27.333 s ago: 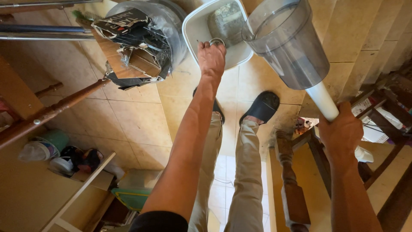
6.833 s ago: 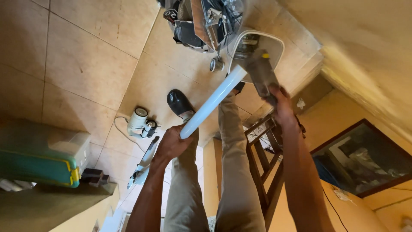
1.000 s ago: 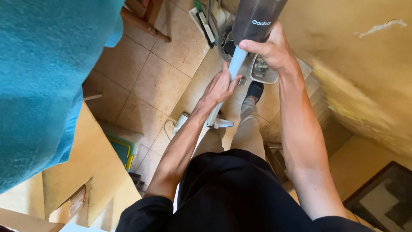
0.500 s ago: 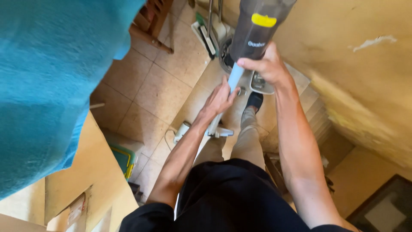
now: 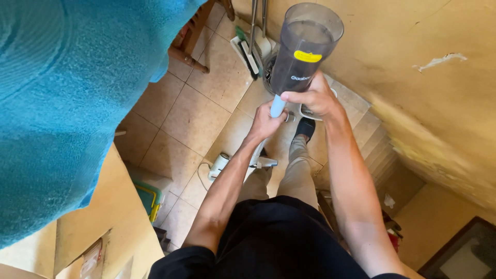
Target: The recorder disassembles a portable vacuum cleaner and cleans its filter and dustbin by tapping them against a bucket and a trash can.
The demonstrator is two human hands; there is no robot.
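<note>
Here the smoky grey translucent plastic dust cup [image 5: 306,51] stands almost upright at about 12 o'clock in the view, its round open mouth turned up toward the camera, a small yellow oval label on its side and a pale blue-white tube [image 5: 277,106] running out of its narrow lower end. The right hand [image 5: 314,98] is clenched around the cup's tapered base, thumb across the front, while the left hand [image 5: 266,121] is wrapped around the tube just below it, the two hands nearly touching. Both are held in the air above the beige tiled floor [image 5: 194,103], over the person's dark slipper [image 5: 306,127]. At 11 o'clock of the cup a green-edged broom head [image 5: 246,49] lies on the tiles, and at 7 o'clock of the hands a small white appliance part with a cord [image 5: 219,164] rests on the floor. A teal cloth [image 5: 67,98] fills the side of the view at 9 o'clock. Compared with half a second earlier, the cup has tipped so that its whole rim now shows, and the left hand has slid up the tube closer to the right.
</note>
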